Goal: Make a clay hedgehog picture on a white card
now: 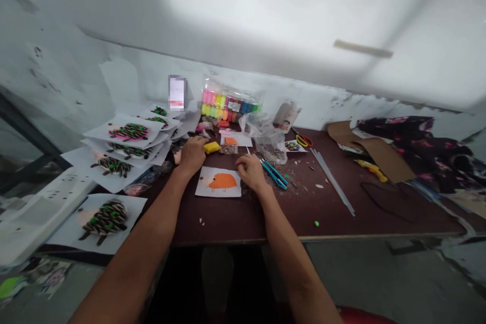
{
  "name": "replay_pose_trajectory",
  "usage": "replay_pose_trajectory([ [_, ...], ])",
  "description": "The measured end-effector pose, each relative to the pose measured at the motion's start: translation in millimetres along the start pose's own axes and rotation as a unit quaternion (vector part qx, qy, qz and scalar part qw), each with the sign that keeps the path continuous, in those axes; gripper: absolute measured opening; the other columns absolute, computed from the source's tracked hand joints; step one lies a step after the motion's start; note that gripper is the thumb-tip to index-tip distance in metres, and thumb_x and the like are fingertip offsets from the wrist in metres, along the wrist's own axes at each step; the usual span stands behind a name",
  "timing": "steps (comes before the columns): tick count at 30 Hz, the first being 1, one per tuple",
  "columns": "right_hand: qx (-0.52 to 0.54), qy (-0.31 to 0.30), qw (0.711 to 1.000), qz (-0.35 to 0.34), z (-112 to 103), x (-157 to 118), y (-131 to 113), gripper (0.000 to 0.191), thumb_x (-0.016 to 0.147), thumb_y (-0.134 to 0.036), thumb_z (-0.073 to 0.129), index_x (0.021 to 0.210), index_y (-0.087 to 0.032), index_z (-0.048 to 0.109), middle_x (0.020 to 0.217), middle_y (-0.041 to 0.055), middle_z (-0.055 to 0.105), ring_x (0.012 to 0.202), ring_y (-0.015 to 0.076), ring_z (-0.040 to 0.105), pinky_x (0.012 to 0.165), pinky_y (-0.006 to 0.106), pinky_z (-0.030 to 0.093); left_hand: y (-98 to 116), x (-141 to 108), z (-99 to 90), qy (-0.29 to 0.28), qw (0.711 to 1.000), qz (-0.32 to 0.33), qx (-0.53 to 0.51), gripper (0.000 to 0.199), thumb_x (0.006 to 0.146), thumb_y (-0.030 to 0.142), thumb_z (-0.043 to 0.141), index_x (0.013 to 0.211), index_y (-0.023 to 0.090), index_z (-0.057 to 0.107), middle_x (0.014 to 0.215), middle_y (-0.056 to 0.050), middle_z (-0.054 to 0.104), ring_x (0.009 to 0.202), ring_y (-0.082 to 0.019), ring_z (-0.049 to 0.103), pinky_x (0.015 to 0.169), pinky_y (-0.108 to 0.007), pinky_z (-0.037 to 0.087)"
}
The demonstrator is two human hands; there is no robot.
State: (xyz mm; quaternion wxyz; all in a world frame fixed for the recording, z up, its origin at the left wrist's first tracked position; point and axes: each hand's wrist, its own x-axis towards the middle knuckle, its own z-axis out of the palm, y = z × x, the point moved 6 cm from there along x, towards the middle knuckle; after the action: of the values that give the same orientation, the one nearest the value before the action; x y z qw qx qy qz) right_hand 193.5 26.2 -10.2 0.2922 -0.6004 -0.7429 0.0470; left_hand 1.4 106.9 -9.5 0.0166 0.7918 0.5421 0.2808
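A small white card (200, 191) lies in front of me, bearing an orange hedgehog shape (223, 181) with a pale snout. My left hand (193, 154) reaches beyond the card, among small packets and just left of a yellow packet (211, 147). Its fingers are bent down, and their tips are hidden. At the card's upper right corner is my right hand (250, 169), fingers curled together; whatever they may hold is too small to make out. A thin white stick (248, 151) shows just beyond them. Teal-handled snips (276, 174) lie right beside this hand.
Sheets with finished striped hedgehogs (129, 131) are stacked at left; another hedgehog sheet (104, 220) lies nearer. Coloured clay packs (231, 104) stand behind, near a clear plastic bag (269, 136). Rightward are scissors (304, 140), clear glue sticks (334, 182) and a yellow glue gun (372, 169).
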Motion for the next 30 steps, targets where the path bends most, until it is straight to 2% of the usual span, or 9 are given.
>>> replay_pose_trajectory([
  [3,-0.008,0.005,1.0,0.009,-2.0,0.0,-0.5,0.026,0.079,-0.006,0.05,0.082,-0.018,0.073,0.087,0.0063,0.07,0.084,0.0204,0.057,0.086,0.033,0.04,-6.1,-1.8,-10.4,0.036,0.999,-0.023,0.026,0.044,0.082,0.012,0.047,0.119,0.018,0.07,0.126,-0.016,0.064,0.118,-0.035,0.054,0.099,-0.049,0.041],
  [8,-0.008,0.013,1.0,0.01,-2.8,0.3,-0.8,0.026,0.081,-0.008,0.05,0.086,-0.019,0.073,0.089,0.0062,0.071,0.085,0.0204,0.058,0.088,0.033,0.039,-17.2,-9.6,-1.9,-0.024,0.994,-0.074,0.082,0.044,0.082,0.013,0.045,0.119,0.014,0.069,0.108,-0.022,0.068,0.108,-0.039,0.059,0.093,-0.053,0.042],
  [15,-0.002,0.02,1.0,0.006,-2.0,0.0,0.6,0.024,0.083,-0.009,0.052,0.088,-0.018,0.073,0.091,0.0064,0.072,0.086,0.0207,0.059,0.087,0.033,0.04,-21.3,-7.8,-2.8,-0.031,0.994,-0.098,0.037,0.036,0.084,0.016,0.044,0.104,0.01,0.073,0.104,-0.025,0.068,0.109,-0.039,0.06,0.096,-0.053,0.042],
  [17,-0.004,0.019,1.0,0.01,-2.1,-0.1,1.2,0.024,0.083,-0.009,0.052,0.089,-0.018,0.073,0.092,0.0073,0.072,0.087,0.0212,0.059,0.088,0.034,0.041,-22.6,-5.5,-9.3,-0.006,0.995,-0.098,0.015,0.036,0.088,0.018,0.042,0.104,0.011,0.073,0.104,-0.022,0.068,0.109,-0.037,0.061,0.097,-0.05,0.043],
  [20,-0.006,0.027,0.999,0.019,-3.0,-0.3,3.0,0.024,0.084,-0.009,0.052,0.091,-0.017,0.073,0.094,0.0086,0.072,0.089,0.0221,0.06,0.088,0.034,0.042,-25.0,-1.9,-23.8,0.081,0.99,-0.096,-0.067,0.034,0.089,0.019,0.043,0.107,0.014,0.071,0.108,-0.017,0.07,0.11,-0.032,0.061,0.098,-0.044,0.045],
  [23,0.009,0.048,0.998,0.027,-4.9,-0.8,5.4,0.024,0.086,-0.011,0.052,0.096,-0.017,0.073,0.092,0.0082,0.072,0.086,0.0214,0.06,0.086,0.033,0.042,-29.0,-0.1,-32.4,0.164,0.952,-0.118,-0.229,0.028,0.088,0.027,0.052,0.106,0.014,0.069,0.106,-0.013,0.072,0.1,-0.025,0.065,0.091,-0.037,0.05],
  [25,0.027,0.062,0.997,0.034,-5.9,-1.2,7.0,0.023,0.088,-0.015,0.052,0.098,-0.018,0.072,0.09,0.0071,0.072,0.083,0.0205,0.06,0.084,0.032,0.043,-29.2,1.1,-29.5,0.172,0.905,-0.139,-0.364,0.033,0.084,0.039,0.061,0.102,0.013,0.069,0.098,-0.01,0.073,0.087,-0.022,0.067,0.08,-0.033,0.054],
  [28,0.065,0.079,0.994,0.049,-6.8,-2.1,9.0,0.018,0.089,-0.022,0.055,0.09,-0.019,0.072,0.083,0.005,0.071,0.078,0.0188,0.059,0.077,0.029,0.043,-20.0,2.1,-15.9,0.104,0.815,-0.17,-0.544,0.048,0.071,0.052,0.072,0.098,0.012,0.068,0.087,-0.007,0.073,0.069,-0.017,0.065,0.061,-0.028,0.053],
  [30,0.102,0.088,0.989,0.058,-7.2,-2.5,9.1,0.02,0.091,-0.027,0.055,0.082,-0.019,0.071,0.077,0.0032,0.069,0.073,0.017,0.058,0.072,0.027,0.042,-9.0,0.6,-9.5,0.048,0.782,-0.168,-0.598,0.053,0.062,0.053,0.079,0.094,0.012,0.069,0.084,-0.006,0.073,0.064,-0.016,0.063,0.055,-0.026,0.051],
])
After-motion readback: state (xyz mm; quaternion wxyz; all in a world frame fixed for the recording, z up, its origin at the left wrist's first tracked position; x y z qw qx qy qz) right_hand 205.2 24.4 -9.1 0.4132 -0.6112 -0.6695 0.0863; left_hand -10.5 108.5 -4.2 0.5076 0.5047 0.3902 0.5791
